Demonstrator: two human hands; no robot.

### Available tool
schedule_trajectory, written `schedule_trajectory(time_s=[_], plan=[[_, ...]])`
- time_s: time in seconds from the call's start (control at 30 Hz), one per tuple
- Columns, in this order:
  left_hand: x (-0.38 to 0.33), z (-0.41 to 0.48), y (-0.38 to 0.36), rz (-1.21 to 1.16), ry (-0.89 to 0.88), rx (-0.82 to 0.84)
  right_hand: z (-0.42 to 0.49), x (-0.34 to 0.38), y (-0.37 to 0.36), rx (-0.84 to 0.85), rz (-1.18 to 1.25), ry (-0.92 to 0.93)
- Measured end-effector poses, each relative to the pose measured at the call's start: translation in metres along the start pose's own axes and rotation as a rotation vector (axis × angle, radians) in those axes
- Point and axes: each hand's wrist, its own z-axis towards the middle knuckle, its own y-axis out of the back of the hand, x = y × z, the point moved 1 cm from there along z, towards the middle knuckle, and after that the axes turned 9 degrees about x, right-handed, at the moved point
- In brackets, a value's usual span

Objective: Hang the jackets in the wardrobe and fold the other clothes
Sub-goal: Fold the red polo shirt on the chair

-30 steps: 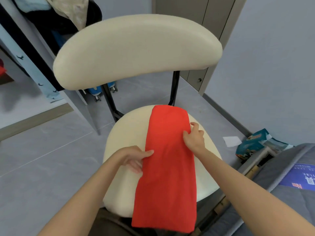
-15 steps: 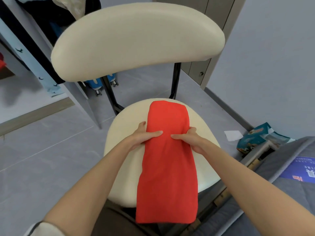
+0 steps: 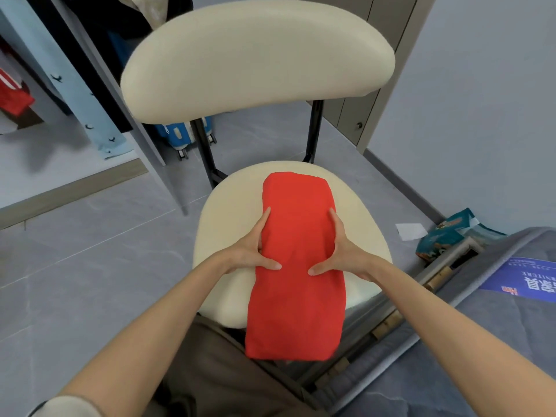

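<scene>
Fingers [image 3: 264,222] of left hand [image 3: 251,251] and right hand [image 3: 346,251] lie straight, flanking the red garment [image 3: 298,296], thumbs atop.

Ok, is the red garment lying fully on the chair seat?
No, the near end of the red garment hangs off the chair seat.

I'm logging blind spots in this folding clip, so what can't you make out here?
All in the head view:
- What garment the red cloth is: it is folded, so its details lie inside.
- Hanging clothes: cut off by the top edge and partly behind the chair backrest.
- Blue suitcase: mostly hidden by the backrest.
- Print on the blue label: too small and upside down.
</scene>
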Motion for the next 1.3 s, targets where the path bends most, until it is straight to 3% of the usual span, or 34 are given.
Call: schedule_trajectory(time_s=[0.2, 0.33, 0.43, 0.5, 0.6, 0.67, 0.8, 0.87, 1.0, 1.1, 1.2, 1.3], plan=[[-0.028, -0.022, 0.0, 0.222, -0.214, -0.172, -0.026, 0.023, -0.003, -0.045, 0.049, 0.166], [-0.065, -0.043, 0.014, 0.5, -0.282, -0.354, -0.046, 0.068, 0.006, -0.123, -0.198, 0.171], [-0.089, -0.062, 0.021, 0.693, -0.343, -0.474, -0.062, 0.102, 0.011, -0.228, -0.519, 0.197], [-0.098, -0.073, 0.023, 0.82, -0.317, -0.515, -0.073, 0.116, 0.01, -0.341, -0.726, 0.21], [-0.107, -0.091, 0.021, 0.876, -0.233, -0.6, -0.091, 0.125, 0.002, -0.466, -0.83, 0.267], [-0.115, -0.108, 0.021, 0.832, -0.244, -0.567, -0.102, 0.126, 0.001, -0.517, -0.778, 0.359], [-0.124, -0.142, 0.019, 0.385, -0.309, -0.385, -0.126, 0.128, -0.003, -0.299, -0.105, 0.481], [-0.118, -0.143, 0.013, 0.217, -0.281, -0.387, -0.125, 0.127, -0.007, -0.291, 0.018, 0.468], [-0.085, -0.114, -0.004, -0.175, -0.134, -0.342, -0.095, 0.105, -0.019, -0.383, 0.119, 0.38], [-0.058, -0.077, -0.009, -0.388, -0.042, -0.511, -0.055, 0.075, -0.02, -0.602, 0.166, 0.227], [-0.032, -0.049, -0.016, -0.334, 0.075, -0.688, -0.024, 0.048, -0.028, -0.653, 0.086, 0.039], [-0.007, -0.036, -0.028, -0.259, 0.221, -0.641, -0.008, 0.021, -0.044, -0.526, -0.034, -0.155]])
